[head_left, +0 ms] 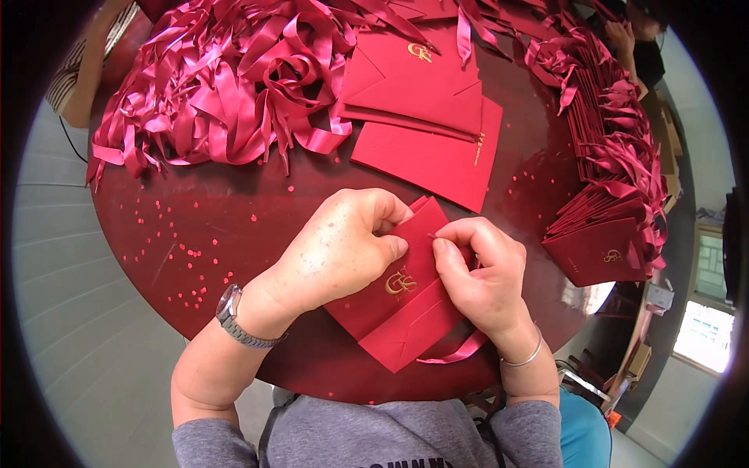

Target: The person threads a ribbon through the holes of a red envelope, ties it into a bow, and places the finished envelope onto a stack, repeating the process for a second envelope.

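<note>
left hand (335,243) pinches a red bag (413,308); right hand (485,273) pinches at its edge, on what i cannot tell; a ribbon (466,349) trails below those fingers.

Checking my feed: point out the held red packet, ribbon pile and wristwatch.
Held red packet (424,271), head view: face beside gold emblem.
Ribbon pile (218,101), head view: middle.
Wristwatch (228,303), head view: case.

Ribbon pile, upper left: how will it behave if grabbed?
The ribbons look floppy, given their loose curls. Probably slippery, judging by the satiny sheen. They overlap heavily, so lifting one may drag others.
</note>
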The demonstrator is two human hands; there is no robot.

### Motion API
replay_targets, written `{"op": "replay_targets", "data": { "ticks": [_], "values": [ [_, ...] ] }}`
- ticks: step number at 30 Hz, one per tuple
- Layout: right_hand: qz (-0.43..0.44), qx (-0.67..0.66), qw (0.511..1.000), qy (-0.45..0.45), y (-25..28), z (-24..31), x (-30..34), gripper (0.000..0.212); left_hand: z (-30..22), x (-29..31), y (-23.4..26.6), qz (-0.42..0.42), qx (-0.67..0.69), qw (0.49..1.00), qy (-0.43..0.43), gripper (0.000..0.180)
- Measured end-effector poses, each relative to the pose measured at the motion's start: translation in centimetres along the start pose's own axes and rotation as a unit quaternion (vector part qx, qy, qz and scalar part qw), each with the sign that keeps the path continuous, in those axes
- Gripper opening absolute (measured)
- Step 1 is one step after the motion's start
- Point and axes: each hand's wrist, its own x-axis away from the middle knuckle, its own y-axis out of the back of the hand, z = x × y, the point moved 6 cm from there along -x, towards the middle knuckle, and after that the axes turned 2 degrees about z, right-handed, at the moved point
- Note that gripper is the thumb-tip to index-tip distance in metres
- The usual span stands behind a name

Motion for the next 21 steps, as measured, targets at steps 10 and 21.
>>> {"op": "replay_targets", "data": {
  "ticks": [10,21],
  "values": [
    [-0.008,0.023,0.998,0.063,0.1,0.3,0.0,0.01,0.4,-0.1,-0.5,0.013,-0.02,0.999,-0.047,0.012],
    [-0.002,0.058,0.991,0.124,-0.7,1.4,0.1,0.014,0.7,-0.2,-0.1,-0.002,0.008,1.0,-0.029,0.016]
  ]
}}
